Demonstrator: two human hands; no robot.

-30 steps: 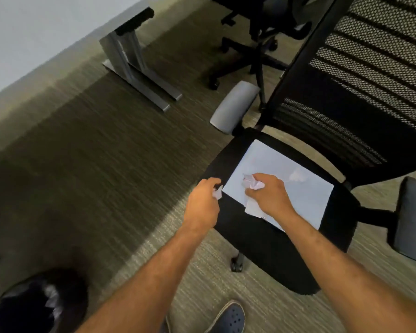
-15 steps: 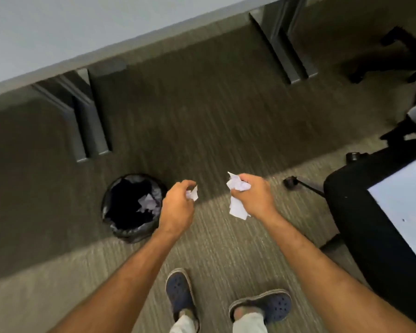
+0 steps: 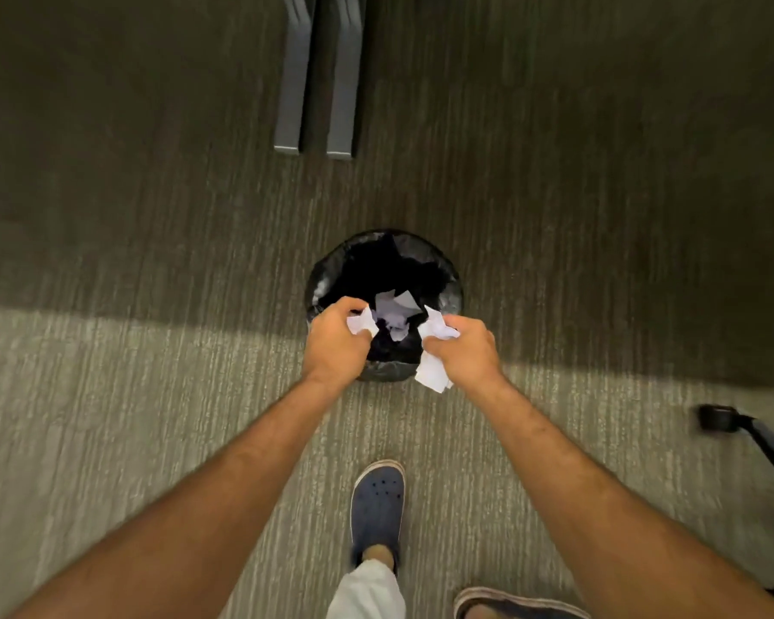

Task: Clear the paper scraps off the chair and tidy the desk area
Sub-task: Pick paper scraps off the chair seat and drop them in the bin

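Now over bin [image 3: 318, 283], hands [image 3: 336, 346] — scraps [image 3: 434, 350] gripped

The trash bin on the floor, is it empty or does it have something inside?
Not empty: white paper scraps lie inside the black-lined trash bin.

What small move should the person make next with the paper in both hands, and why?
Probably open both hands. The left hand and right hand each grip paper scraps at the near rim of the lined bin, so the scraps should fall in beside the paper already inside.
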